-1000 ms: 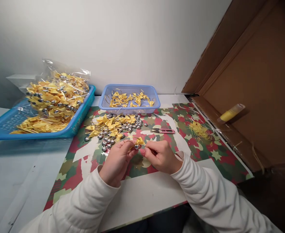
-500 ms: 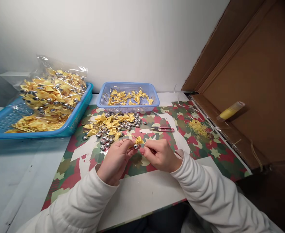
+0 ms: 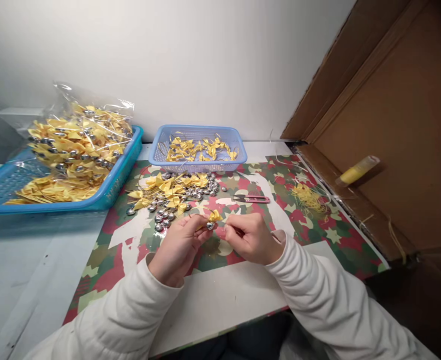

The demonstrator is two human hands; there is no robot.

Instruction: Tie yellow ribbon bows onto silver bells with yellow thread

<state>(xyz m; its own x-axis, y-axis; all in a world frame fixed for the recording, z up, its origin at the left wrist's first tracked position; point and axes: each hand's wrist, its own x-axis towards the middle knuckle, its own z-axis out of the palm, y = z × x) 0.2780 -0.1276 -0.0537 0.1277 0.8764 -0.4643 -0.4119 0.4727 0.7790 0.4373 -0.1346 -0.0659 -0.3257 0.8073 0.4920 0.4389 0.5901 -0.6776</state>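
Note:
Between the thumb and fingers of my left hand (image 3: pixel 181 245) is a yellow ribbon bow (image 3: pixel 215 216), with a shiny silver bead (image 3: pixel 210 226) just under it. A thin gold cord loop (image 3: pixel 201 208) arches up behind those fingers. My right hand (image 3: pixel 251 237) is closed in a pinch just right of the bow. A fine thread seems to run from the bow to its fingertips, mostly hidden by them. Beyond my left hand lies a pile of yellow bows (image 3: pixel 168 186) on cords, mixed with loose silver beads (image 3: pixel 160 218).
A blue basket (image 3: pixel 198 165) with finished-looking bows stands at the back. At left, another blue basket (image 3: pixel 110 192) holds a clear bag (image 3: pixel 85 135) of bows. Pink thread snips (image 3: pixel 256 199) and yellow thread scraps (image 3: pixel 308 197) lie rightward. A yellow-filled tube (image 3: pixel 357 171) rests by the cardboard wall (image 3: pixel 400 125).
My right hand has shifted slightly right, and its fingertips are a little more parted. My left hand keeps the bow in nearly the same place.

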